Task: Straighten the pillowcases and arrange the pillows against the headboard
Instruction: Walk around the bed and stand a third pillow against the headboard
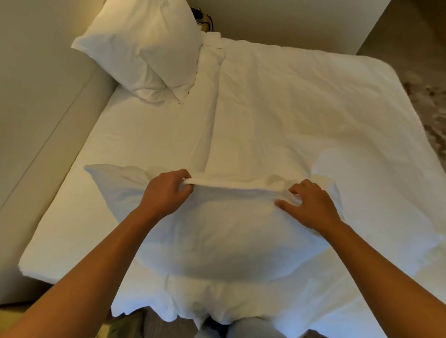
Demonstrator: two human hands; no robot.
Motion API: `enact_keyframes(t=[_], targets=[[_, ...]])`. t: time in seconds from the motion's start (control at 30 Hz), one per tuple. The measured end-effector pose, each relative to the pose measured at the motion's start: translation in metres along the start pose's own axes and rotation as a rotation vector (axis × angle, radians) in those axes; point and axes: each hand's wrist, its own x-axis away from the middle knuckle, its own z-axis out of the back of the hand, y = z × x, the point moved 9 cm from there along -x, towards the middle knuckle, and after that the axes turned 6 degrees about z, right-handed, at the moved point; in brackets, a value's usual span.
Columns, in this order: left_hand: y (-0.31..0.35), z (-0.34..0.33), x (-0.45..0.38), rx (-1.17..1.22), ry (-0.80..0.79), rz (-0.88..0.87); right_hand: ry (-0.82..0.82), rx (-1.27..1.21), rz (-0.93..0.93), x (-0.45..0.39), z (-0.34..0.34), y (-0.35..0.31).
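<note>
1. Fingers (186, 175) of the left hand (165, 191) curl and pinch the far pillowcase edge (228, 183).
2. Right hand (308, 205) pinches this edge too, thumb lying flat.
3. Near pillow (224, 235) lies on the bed (301, 108); 2 pillows (146, 45) lean at the headboard (39, 47).

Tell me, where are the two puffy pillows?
In the head view, the two pillows stand at the bed's far left corner, leaning against the headboard.
</note>
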Motion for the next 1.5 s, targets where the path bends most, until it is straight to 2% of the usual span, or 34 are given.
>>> enact_keyframes(t=[0.13,0.23,0.33,0.53,0.6,0.7,0.77,0.93,1.07,1.13,1.2,1.37,1.43,1.5], targets=[[0.006,-0.003,-0.013,-0.07,0.021,0.013,-0.067,-0.087,-0.047,0.002,-0.01,0.033],[0.011,-0.007,-0.02,-0.112,0.036,0.027,-0.107,0.012,-0.042,-0.005,-0.024,0.052],[0.009,-0.01,-0.025,-0.111,0.042,0.075,-0.063,0.121,-0.035,-0.015,-0.032,0.069],[0.02,-0.014,-0.035,-0.157,0.119,0.089,-0.01,0.098,-0.024,-0.027,-0.032,0.093],[0.024,-0.013,-0.04,-0.15,0.134,0.103,0.135,0.031,-0.034,-0.034,-0.001,0.105],[0.031,-0.011,-0.054,-0.165,0.132,0.125,0.462,0.017,0.033,-0.043,0.071,0.122],[0.04,-0.007,-0.065,-0.181,0.139,0.124,0.511,0.083,0.081,-0.048,0.099,0.12],[0.047,-0.001,-0.076,-0.161,0.135,0.12,0.444,0.153,0.018,-0.051,0.095,0.113],[0.037,0.002,-0.066,-0.145,0.092,0.105,0.4,0.066,0.029,-0.051,0.081,0.077],[0.034,0.005,-0.06,-0.134,0.079,0.096,0.317,-0.037,0.095,-0.055,0.061,0.04],[0.032,0.008,-0.052,-0.139,0.07,0.081,0.167,-0.107,0.145,-0.063,0.034,0.002],[0.028,0.02,-0.032,-0.203,0.075,0.011,-0.161,-0.034,0.123,-0.081,-0.027,-0.039],[0.027,0.025,-0.026,-0.237,0.092,-0.021,-0.205,0.027,0.117,-0.084,-0.038,-0.041],[0.024,0.027,-0.023,-0.264,0.097,-0.036,-0.163,0.035,0.139,-0.086,-0.038,-0.042]])
